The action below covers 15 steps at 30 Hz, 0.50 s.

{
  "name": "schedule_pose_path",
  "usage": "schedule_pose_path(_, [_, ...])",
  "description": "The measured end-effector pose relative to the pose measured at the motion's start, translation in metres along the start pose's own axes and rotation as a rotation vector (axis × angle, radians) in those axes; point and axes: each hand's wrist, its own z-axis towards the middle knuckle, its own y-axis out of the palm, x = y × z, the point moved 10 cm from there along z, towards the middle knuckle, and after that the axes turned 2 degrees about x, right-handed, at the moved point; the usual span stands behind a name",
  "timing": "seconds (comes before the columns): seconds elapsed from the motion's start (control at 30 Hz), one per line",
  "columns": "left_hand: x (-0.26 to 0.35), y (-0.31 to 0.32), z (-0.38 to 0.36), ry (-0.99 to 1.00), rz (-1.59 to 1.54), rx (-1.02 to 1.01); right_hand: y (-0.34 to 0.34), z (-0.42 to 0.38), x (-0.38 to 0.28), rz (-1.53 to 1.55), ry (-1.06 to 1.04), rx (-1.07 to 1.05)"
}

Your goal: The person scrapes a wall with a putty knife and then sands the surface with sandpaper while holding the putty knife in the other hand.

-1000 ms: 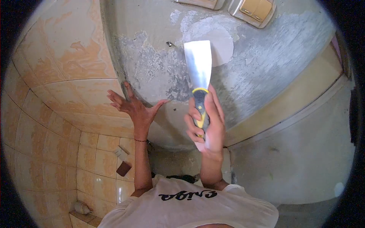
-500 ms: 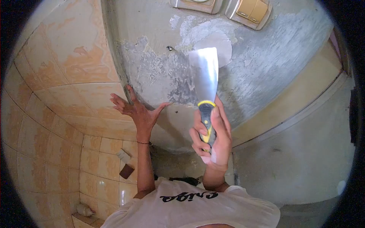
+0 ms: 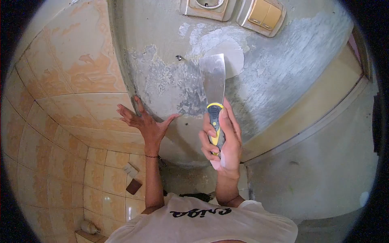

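My right hand [image 3: 223, 141] grips a putty knife [image 3: 213, 81] by its grey and yellow handle, fingers wrapped round it and the wide metal blade pointing up. Behind the blade, the grey wall [image 3: 162, 89] carries rough, flaking patches, and the blade's tip overlaps a smooth pale patch [image 3: 235, 60] of filler. My left hand [image 3: 150, 125] is spread, thumb and fingers apart, at the wall's lower left edge beside the tiles. It holds nothing. A small metal fixing [image 3: 178, 58] sticks out of the wall left of the blade.
A wall socket [image 3: 207, 10] and a beige double light switch [image 3: 265, 15] sit at the top. Orange patterned tiles [image 3: 85, 77] cover the left side. Low on the left are a brown square piece [image 3: 133, 186] and a pale block [image 3: 130, 170].
The putty knife has shifted slightly left and down, and its blade has lost the bright glare. The view has tilted up a little, showing more of the socket. My left hand stays spread.
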Motion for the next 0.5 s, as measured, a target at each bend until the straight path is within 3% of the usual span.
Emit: schedule_pose_path(0.5, [-0.001, 0.0, 0.002, 0.011, 0.02, 0.011, -0.007, -0.014, -0.01, 0.037, -0.003, -0.019])
